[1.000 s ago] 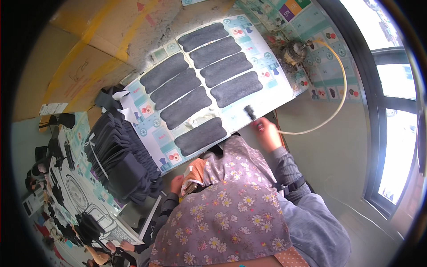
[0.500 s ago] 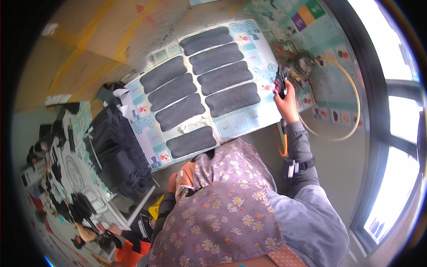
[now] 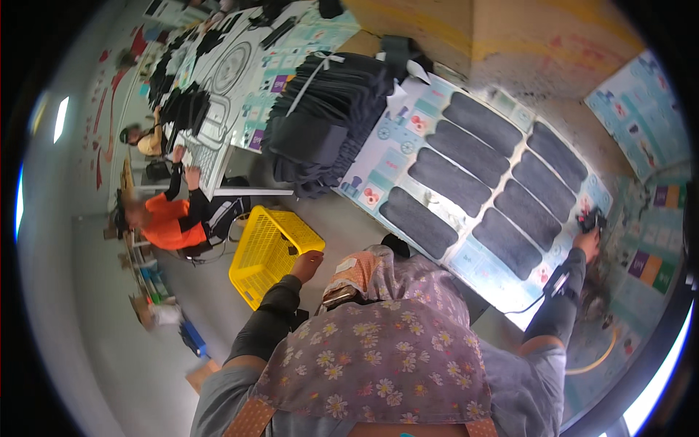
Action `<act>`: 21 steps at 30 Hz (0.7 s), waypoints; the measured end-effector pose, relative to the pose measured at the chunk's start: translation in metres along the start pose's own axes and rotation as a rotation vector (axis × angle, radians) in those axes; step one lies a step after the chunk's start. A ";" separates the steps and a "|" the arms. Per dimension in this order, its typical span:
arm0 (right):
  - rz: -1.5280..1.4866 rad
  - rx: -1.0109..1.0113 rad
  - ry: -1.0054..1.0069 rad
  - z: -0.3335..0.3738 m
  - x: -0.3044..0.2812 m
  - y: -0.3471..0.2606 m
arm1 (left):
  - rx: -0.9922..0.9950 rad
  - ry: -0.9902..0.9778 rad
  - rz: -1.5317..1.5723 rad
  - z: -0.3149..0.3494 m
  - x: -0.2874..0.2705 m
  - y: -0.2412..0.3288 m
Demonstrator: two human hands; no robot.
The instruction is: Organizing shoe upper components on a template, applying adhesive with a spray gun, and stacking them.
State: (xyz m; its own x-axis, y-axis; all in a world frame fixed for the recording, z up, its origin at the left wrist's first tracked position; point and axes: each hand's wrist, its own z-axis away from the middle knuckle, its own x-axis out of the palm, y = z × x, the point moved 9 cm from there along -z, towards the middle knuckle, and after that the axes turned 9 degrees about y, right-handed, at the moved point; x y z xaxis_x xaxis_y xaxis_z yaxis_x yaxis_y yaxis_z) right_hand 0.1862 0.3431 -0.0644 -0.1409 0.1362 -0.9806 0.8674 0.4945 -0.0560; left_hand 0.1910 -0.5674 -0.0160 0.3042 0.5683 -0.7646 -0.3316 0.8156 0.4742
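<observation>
Gripping a black tool [image 3: 591, 220] in the right hand [image 3: 587, 245] at the right side of the patterned table [image 3: 475, 266], with the left hand [image 3: 307, 267] well apart, near the yellow basket [image 3: 255, 277]; cannot tell whether gripping it. Probably a light, rigid tool, best grasped round its body. To its left on the table, see dark oblong pads [image 3: 449, 182]: likely light, soft, best lifted by both ends.

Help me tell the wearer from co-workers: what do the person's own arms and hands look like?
The left hand and right hand show no gloves. Dark grey sleeves cover most of both forearms; looser, light grey sleeves cover the upper arms. A small device sits on the right forearm.
</observation>
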 end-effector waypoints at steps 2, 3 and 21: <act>0.109 -0.066 0.006 0.008 -0.043 -0.027 | -0.033 0.065 0.045 -0.001 -0.015 -0.015; -0.007 -0.105 0.062 0.012 -0.059 -0.027 | -0.045 0.077 0.069 -0.012 -0.019 -0.018; -0.523 0.009 -0.392 0.390 -0.189 -0.180 | -0.634 0.347 1.456 -0.375 -0.125 -0.085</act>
State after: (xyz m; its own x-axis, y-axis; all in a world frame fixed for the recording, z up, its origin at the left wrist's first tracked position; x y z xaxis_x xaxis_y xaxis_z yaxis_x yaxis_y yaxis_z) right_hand 0.2426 -0.1069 0.0579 -0.3622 -0.4442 -0.8195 0.7362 0.4029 -0.5438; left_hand -0.1538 -0.7485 -0.1247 -0.7548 0.6543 0.0473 -0.4645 -0.5839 0.6658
